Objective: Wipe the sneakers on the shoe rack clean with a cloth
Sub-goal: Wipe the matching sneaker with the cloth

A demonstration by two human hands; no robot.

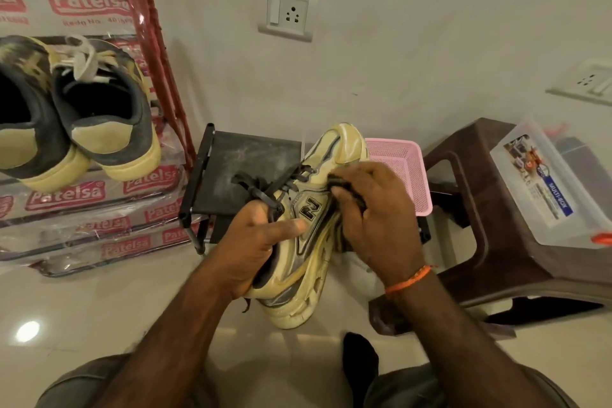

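Over the tiled floor (99, 318), centre frame: cream sneaker (311, 242) with black laces and an N logo, held in the air, off the rack, side panel turned up toward the camera, toe pointing away. Probably tilted that way so the dirty side faces the wiping hand.

Left hand (255, 242) grips the sneaker at the collar/heel end, fingers curled into the opening, thumb lying across the side near the logo. Looks like a bracing hold so the shoe doesn't twist under pressure.

Right hand (374, 212) is closed around a dark cloth (347, 192), bunched in the fingers and pressed on the upper just past the logo, near the midfoot. Most of the cloth is hidden under the hand. Judgement: mid-wipe on this shoe's side panel; sole and far side not checkable.

Left of frame, a second pair of sneakers (76, 116), dark with yellow trim, sits heels-out on the shoe rack (159, 53), which is wrapped in printed plastic. Seemingly waiting their turn; can't tell if already wiped.

Behind the held shoe: small black stand (231, 162), dusty top. Pink basket (404, 169) just beside it, against the wall. Right: brown plastic stool (470, 209) carrying a clear storage box (536, 185).
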